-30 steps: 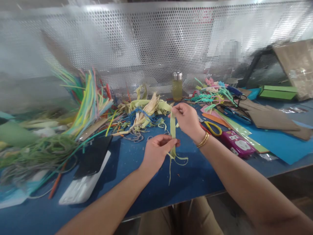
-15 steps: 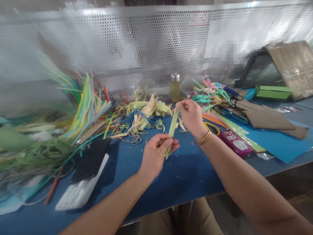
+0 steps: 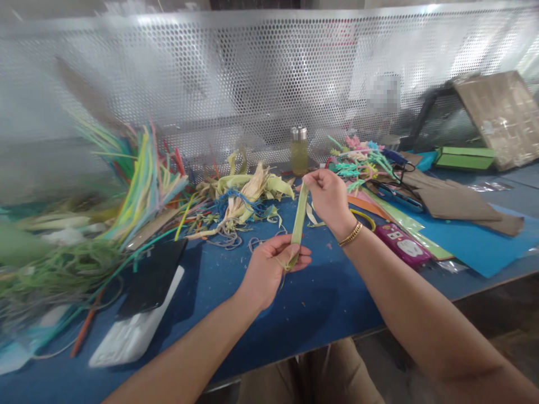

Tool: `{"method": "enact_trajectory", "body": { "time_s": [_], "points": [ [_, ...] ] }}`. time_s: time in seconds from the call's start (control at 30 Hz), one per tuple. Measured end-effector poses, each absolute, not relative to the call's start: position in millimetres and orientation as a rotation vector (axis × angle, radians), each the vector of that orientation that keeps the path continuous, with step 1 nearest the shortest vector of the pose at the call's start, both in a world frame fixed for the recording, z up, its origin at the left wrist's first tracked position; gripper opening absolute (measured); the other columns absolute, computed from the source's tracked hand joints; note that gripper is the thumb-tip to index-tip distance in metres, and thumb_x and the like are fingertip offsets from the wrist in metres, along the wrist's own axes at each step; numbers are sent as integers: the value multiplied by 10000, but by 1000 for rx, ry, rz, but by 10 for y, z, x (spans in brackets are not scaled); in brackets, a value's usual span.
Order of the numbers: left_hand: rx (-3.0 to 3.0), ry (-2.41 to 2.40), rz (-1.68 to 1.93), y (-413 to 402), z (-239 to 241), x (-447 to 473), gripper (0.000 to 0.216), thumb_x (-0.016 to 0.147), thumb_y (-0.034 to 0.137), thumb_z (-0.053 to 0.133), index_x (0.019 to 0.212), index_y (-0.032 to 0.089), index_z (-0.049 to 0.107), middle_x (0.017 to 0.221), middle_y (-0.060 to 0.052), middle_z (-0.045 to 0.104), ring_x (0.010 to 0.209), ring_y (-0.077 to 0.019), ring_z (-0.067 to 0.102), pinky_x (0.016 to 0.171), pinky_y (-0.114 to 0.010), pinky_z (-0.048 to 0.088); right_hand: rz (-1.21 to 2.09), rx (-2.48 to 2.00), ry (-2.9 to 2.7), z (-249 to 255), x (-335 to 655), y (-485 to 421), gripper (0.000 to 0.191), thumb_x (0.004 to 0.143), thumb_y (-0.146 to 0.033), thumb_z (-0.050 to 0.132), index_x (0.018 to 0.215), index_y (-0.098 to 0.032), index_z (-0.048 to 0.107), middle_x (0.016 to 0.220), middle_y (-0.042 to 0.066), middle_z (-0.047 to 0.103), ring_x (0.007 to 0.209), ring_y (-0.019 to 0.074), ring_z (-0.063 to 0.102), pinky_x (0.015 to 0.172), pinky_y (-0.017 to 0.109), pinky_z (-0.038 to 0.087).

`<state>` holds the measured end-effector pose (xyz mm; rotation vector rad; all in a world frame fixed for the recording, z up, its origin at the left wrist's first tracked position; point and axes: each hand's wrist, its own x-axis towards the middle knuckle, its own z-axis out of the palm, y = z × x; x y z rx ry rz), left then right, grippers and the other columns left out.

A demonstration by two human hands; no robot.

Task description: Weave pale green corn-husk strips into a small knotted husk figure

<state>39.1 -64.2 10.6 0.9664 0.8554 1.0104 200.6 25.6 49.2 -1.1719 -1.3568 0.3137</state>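
Note:
A pale green strip of corn husk (image 3: 300, 216) runs between my two hands above the blue table. My right hand (image 3: 329, 197), with a gold bracelet at its wrist, pinches the upper end between thumb and fingers. Lower down and to the left, my left hand (image 3: 272, 266) grips the other end, thumb on top and fingertips beneath. A little of the husk curls out under the left thumb. Behind my hands lies a heap of corn husks (image 3: 252, 193), green and dried tan, tangled with blue string (image 3: 236, 199).
At the left, a black flat object (image 3: 154, 275) overlaps a white one (image 3: 137, 336), beside colourful strips (image 3: 143, 185) and green stringy material (image 3: 71, 261). A bottle (image 3: 299, 151) stands behind. Right are a purple case (image 3: 402, 244), cardboard (image 3: 458, 202) and blue sheets (image 3: 480, 249).
My left hand has shifted slightly down along the husk strip, so a longer piece shows between my hands. The right hand keeps its pinch. The whole view has moved slightly.

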Motion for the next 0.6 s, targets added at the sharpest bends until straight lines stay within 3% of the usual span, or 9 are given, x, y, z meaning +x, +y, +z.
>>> {"method": "enact_trajectory", "body": {
  "time_s": [0.13, 0.27, 0.33, 0.4, 0.47, 0.6],
  "points": [
    [912, 853, 918, -633, 107, 382, 218, 775, 276, 740, 924, 128, 679, 778, -64, 715, 694, -161, 681, 739, -345, 571, 319, -1147, -1376, 461, 1985, 264, 168, 886, -308, 524, 779, -200, 594, 728, 35, 701, 647, 157, 625, 622, 277, 444],
    [935, 826, 919, -669, 106, 408, 154, 829, 285, 672, 831, 141, 618, 992, -120, 718, 826, -178, 679, 754, -326, 546, 193, -1149, -1404, 419, 1941, 256, 162, 911, -300, 474, 810, -209, 562, 750, 34, 665, 699, 167, 602, 672, 294, 432],
    [961, 853, 937, -696, 106, 425, 131, 855, 273, 627, 828, 152, 586, 881, -81, 701, 672, -110, 615, 611, -229, 486, 84, -1166, -1423, 412, 1920, 237, 156, 913, -291, 471, 812, -210, 557, 782, 40, 652, 741, 174, 586, 698, 300, 416],
    [970, 879, 941, -719, 113, 433, 98, 861, 257, 593, 847, 162, 574, 677, -1, 597, 494, -55, 445, 464, -169, 332, 25, -1166, -1432, 415, 1905, 216, 148, 915, -283, 468, 820, -211, 556, 803, 41, 644, 758, 175, 573, 707, 302, 402],
    [962, 876, 934, -731, 127, 430, 90, 849, 239, 568, 893, 164, 591, 586, 46, 468, 442, -47, 306, 419, -173, 208, 17, -1143, -1428, 422, 1896, 200, 146, 921, -280, 462, 832, -211, 555, 807, 39, 639, 756, 173, 567, 711, 301, 399],
    [955, 883, 966, -735, 158, 410, 191, 801, 209, 537, 955, 152, 635, 553, 60, 345, 453, -63, 247, 423, -193, 159, 39, -1104, -1410, 435, 1883, 183, 156, 929, -286, 450, 837, -213, 553, 796, 32, 627, 743, 168, 565, 718, 299, 409]
  ]
}}
